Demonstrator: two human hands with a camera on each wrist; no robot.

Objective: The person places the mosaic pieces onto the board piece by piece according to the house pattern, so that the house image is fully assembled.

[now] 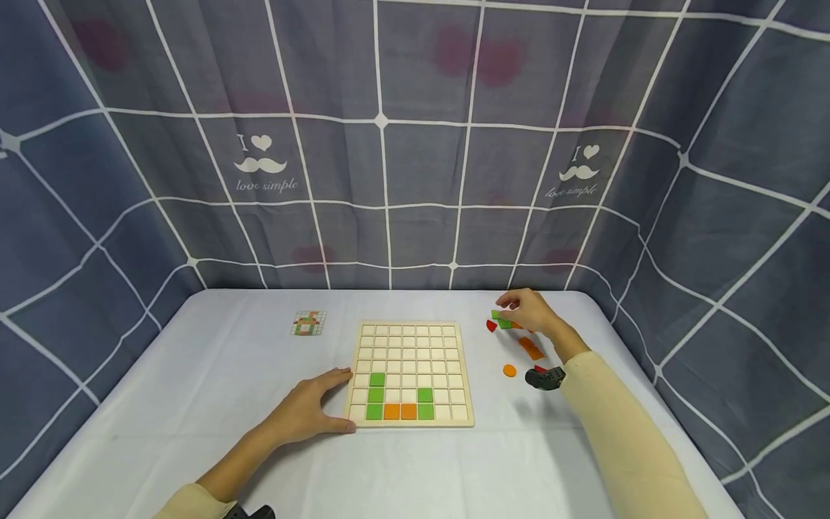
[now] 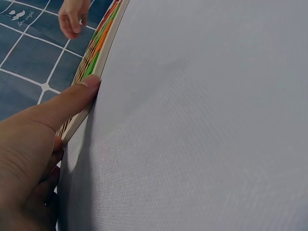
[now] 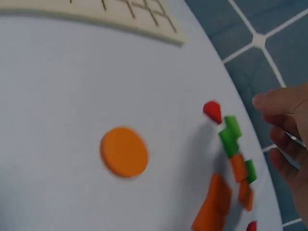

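A pale wooden grid board [image 1: 415, 330] lies on the table, with green tiles [image 1: 376, 394] and two orange tiles [image 1: 400, 411] set in its lower cells. My left hand [image 1: 308, 409] rests against the board's left side, its thumb at the near corner. In the left wrist view that thumb [image 2: 72, 102] touches the wooden rim; the other fingers are partly hidden. My right hand [image 1: 528, 311] hovers over loose green pieces [image 1: 504, 324] at the right. Its fingers are loosely bent, and the right wrist view shows nothing between them.
Right of the board lie a round orange piece [image 1: 509, 370], orange pieces [image 1: 531, 349] and a red piece [image 1: 491, 326]. A small patterned card [image 1: 308, 323] lies at the back left. Dark checked curtains [image 1: 415, 166] surround the white table [image 1: 194, 360].
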